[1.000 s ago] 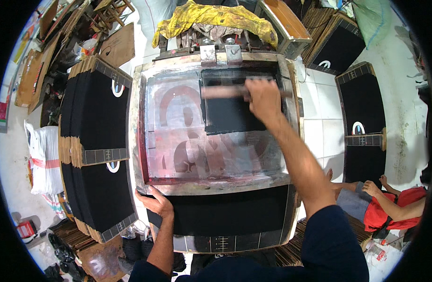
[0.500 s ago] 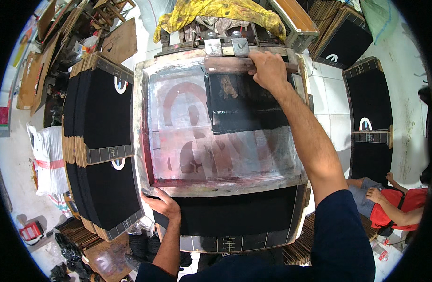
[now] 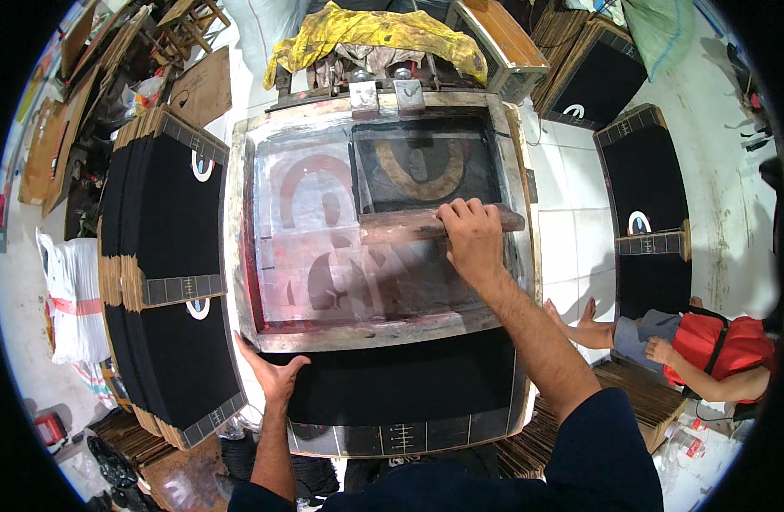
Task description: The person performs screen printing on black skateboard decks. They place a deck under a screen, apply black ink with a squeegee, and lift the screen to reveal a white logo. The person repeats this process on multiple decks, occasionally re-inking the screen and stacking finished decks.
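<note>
My right hand (image 3: 476, 243) is closed over the wooden handle of a squeegee (image 3: 400, 227), which lies crosswise on the right half of a screen-printing frame (image 3: 383, 340). Behind the squeegee, dark ink (image 3: 418, 135) coats the mesh, and a curved stencil shape shows through it. The left half of the mesh (image 3: 277, 247) is uncoated, with brownish curved stencil shapes. At the frame's near left corner is my left hand (image 3: 275, 375), its thumb spread away from the fingers, which touch the corner. Black fabric on a board (image 3: 400, 384) extends from under the frame toward me.
Stacked boards with black fabric (image 3: 174, 350) stand close on the left; more fabric-covered boards (image 3: 648, 183) lie on the right. Hinge clamps (image 3: 364, 98) and a stained yellow cloth (image 3: 375, 38) are at the far side. A person in a red top (image 3: 708, 350) sits at the right.
My right hand has drawn the squeegee toward me from the far edge to mid-screen, uncovering the curved stencil shape behind it. My left thumb has spread off the frame. The whole view has shifted slightly.
</note>
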A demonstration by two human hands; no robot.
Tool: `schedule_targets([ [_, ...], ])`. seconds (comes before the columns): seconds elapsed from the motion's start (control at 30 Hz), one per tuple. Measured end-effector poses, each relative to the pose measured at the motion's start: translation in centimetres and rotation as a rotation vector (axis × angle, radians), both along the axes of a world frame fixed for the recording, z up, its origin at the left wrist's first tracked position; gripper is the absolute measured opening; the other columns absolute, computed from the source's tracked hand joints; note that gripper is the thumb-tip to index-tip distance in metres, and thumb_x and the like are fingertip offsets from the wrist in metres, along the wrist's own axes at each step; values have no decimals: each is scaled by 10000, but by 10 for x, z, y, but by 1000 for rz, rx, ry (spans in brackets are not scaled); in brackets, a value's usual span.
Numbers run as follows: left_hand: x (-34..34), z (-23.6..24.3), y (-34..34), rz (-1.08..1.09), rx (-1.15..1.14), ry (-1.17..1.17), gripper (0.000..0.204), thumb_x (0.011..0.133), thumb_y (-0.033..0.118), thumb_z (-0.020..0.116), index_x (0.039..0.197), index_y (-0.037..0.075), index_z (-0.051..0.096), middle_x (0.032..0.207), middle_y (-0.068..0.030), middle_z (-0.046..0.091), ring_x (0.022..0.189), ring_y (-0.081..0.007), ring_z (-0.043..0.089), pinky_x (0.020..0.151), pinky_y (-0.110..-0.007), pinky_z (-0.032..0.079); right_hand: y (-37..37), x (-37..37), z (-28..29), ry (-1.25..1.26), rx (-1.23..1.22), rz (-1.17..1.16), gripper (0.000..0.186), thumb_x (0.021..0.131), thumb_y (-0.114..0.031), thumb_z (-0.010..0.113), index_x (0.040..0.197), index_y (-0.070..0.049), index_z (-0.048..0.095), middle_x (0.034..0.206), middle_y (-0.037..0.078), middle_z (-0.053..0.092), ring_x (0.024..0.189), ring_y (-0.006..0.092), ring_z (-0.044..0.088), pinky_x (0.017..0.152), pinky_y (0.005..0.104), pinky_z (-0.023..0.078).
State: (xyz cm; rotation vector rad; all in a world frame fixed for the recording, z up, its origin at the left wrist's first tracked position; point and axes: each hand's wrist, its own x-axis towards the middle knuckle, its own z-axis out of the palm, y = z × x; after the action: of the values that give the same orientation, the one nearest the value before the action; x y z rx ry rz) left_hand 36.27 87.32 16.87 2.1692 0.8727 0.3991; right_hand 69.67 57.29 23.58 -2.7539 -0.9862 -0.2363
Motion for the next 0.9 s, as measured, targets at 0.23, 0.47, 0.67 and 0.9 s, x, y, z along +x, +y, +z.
schedule_targets([
  [0.23,13,3,-11,113,16,-217,1357,568,169,1022,1627,2,191,1619,-241,330,1502,-365,329,1266,-486,233,10,20,19,-66,118,47,354,764,-24,760,1098,-96,669,996,56,649,977,268,612,853,421,450],
  [0.47,8,13,-15,112,-72,-272,1363,575,250,1023,1634,55,188,1612,-228,334,1479,-354,354,1249,-478,278,14,58,40,92,70,93,395,766,-55,795,1126,-91,636,1005,80,671,984,312,620,855,457,440],
  [0.67,12,15,-18,181,-143,-289,1252,598,110,1013,1594,49,257,1544,-189,396,1417,-328,417,1217,-455,336,5,56,23,131,25,126,431,725,-67,819,1119,-105,648,1014,76,681,1018,309,638,865,461,451],
  [0.9,10,21,-16,165,-111,-246,1189,605,77,1006,1554,41,292,1510,-175,421,1372,-306,461,1186,-428,380,52,202,15,105,-48,103,382,786,-212,808,1141,-117,708,1094,163,751,1080,367,698,919,534,483],
])
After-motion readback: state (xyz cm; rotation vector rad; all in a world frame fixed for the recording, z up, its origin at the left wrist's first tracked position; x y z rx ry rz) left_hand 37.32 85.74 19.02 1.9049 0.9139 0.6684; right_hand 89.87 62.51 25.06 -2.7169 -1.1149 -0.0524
